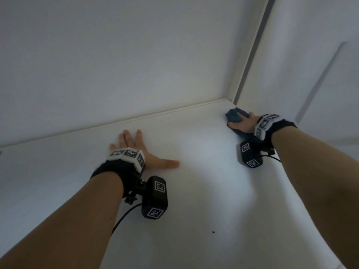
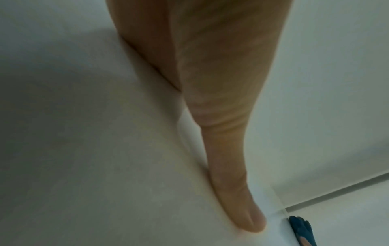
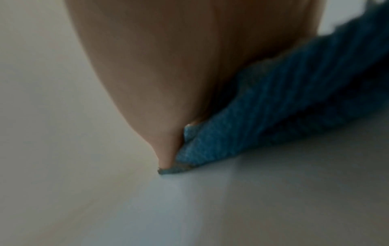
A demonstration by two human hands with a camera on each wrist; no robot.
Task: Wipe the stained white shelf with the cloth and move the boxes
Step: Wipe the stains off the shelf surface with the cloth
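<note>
Head view: right hand (image 1: 243,124) lies flat on the blue cloth (image 1: 234,117), fingers extended, pressing it into the far right corner of the white shelf (image 1: 194,191), probably to reach stains along the wall joint. Left hand (image 1: 136,147) rests palm-down with fingers and thumb spread, holding nothing (likely bracing the reach). Two small dark specks (image 1: 213,232) lie nearer the front. White walls (image 1: 136,55) enclose the shelf; no boxes are visible
</note>
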